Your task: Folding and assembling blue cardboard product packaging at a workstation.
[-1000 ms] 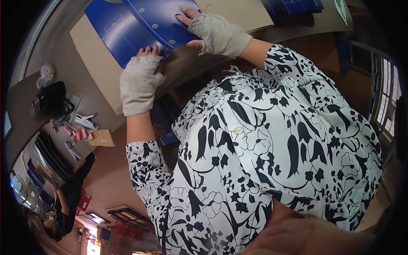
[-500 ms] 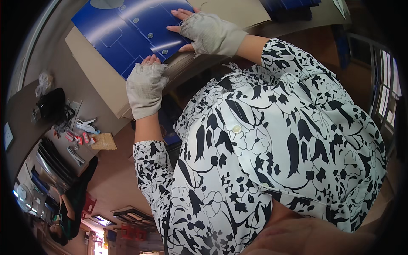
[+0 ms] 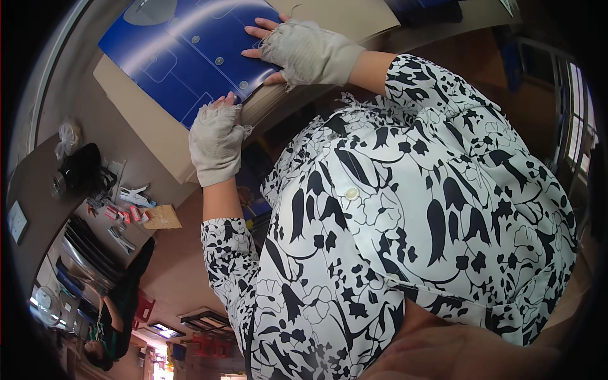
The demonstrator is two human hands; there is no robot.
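Observation:
A glossy blue printed sheet (image 3: 174, 66) with button shapes and pocket outlines lies on a stack of beige boards or sheets (image 3: 130, 104). My left hand (image 3: 216, 142), in a frayed, pale fingerless glove, is at the sheet's near edge with its fingers bent around that edge; the thumb's grip is partly hidden. My right hand (image 3: 307, 54), gloved the same way, rests on the sheet's right part with its fingers spread. Light glares in a band across the blue surface, and the sheet's near edge bows slightly between my hands.
More dark blue sheets (image 3: 424, 9) lie at the far right. On the left surface are a black object (image 3: 79, 171), a clear plastic bag (image 3: 68, 139), a stapler-like tool (image 3: 136, 195), small red-and-white boxes (image 3: 123, 214) and brown cardboard (image 3: 163, 217). A person (image 3: 114, 316) is at the lower left.
The blue sheet and my right hand appear slightly further left, and the sheet's near edge bends more. My left hand sits slightly lower, its fingers more bent. The background has shifted a little.

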